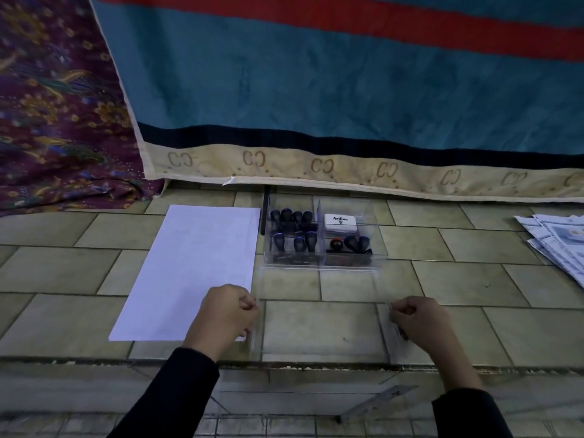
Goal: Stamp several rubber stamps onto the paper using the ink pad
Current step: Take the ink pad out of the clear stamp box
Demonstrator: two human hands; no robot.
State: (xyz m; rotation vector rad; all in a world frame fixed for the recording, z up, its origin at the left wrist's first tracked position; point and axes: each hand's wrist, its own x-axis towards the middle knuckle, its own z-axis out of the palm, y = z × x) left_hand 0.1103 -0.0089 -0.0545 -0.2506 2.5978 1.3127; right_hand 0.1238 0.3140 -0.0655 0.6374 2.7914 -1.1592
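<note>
- The rubber stamps [295, 230] stand upright with dark knob handles in a clear plastic box [322, 259], straight ahead of both hands and well apart from them; one group fills the box's left compartment, a few more sit in its near right compartment, one of them with a red band [335, 242].
- The ink pad [340, 223], a white case marked "Artline", lies in the far right compartment of that box, lid closed.
- The paper [192, 270], a blank white sheet, lies flat on the tiled worktop [458, 298], just left of the box; its near right corner runs under the left hand.
- A clear lid [319, 311] lies between the hands, just in front of the box; it is so transparent that the tiles show through, and I cannot tell whether it rests on the worktop or is lifted.
- The left hand [226, 314] is curled, fingers pinched narrow on the lid's left edge.
- The right hand [417, 320] is curled the same way, pinching the lid's right edge.
- Both arms wear dark sleeves [177, 393].
- A stack of printed sheets [556, 241] lies far right of the right hand.
- Beyond the box hangs a teal cloth [316, 83] with a red stripe and beige hem; a purple patterned fabric [57, 115] lies beyond the left hand.
</note>
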